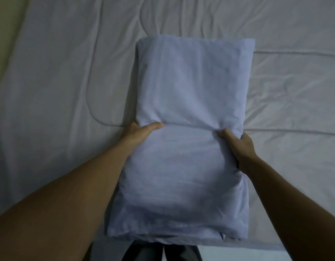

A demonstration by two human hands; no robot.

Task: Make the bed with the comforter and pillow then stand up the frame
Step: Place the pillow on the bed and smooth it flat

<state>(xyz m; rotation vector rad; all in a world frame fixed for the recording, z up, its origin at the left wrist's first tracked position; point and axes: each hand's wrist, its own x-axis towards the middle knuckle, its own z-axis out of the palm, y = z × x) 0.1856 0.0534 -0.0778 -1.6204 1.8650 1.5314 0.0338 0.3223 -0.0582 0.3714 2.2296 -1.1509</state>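
A pale blue pillow (pixel 189 95) fills the middle of the view, its long side pointing away from me, held over the bed. My left hand (pixel 138 131) grips its left edge at mid-length, thumb pressed onto the top. On the opposite edge my right hand (pixel 238 142) is closed, fingers pinching the fabric. A light quilted comforter (pixel 59 72) lies spread over the bed under the pillow, with a rounded corner to the left of my left hand. The frame is out of sight.
The bed's near edge (pixel 257 245) runs along the bottom, with dark trouser legs (pixel 163 253) below it. A beige strip (pixel 4 34) shows beyond the comforter at the far left. Wrinkled comforter stretches on both sides of the pillow.
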